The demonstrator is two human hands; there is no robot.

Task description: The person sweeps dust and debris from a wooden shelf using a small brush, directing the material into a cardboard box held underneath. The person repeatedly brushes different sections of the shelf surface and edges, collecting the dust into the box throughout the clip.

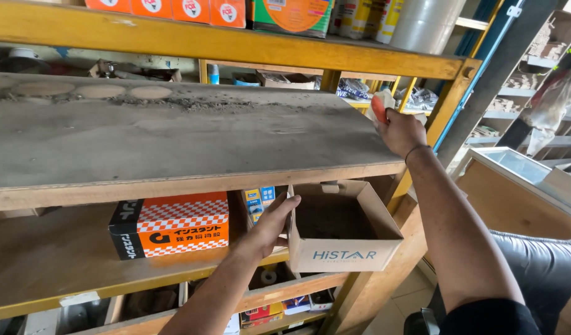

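Observation:
My left hand (pixel 272 224) grips the left wall of an open, empty cardboard box (pixel 342 245), holding it just under the front edge of a dusty wooden shelf board (pixel 174 133). My right hand (pixel 398 129) rests at the shelf's far right end, closed on a small orange-handled tool with a pale head (pixel 381 105), apparently a brush. Dust and grit lie in a line along the back of the board, with three round clean marks at its far left.
An orange-and-black checked carton (pixel 170 226) sits on the lower shelf left of the box. Orange boxes and cans stand on the yellow-framed shelf above (pixel 236 43). A glass counter (pixel 521 167) and a dark seat (pixel 540 260) are at right.

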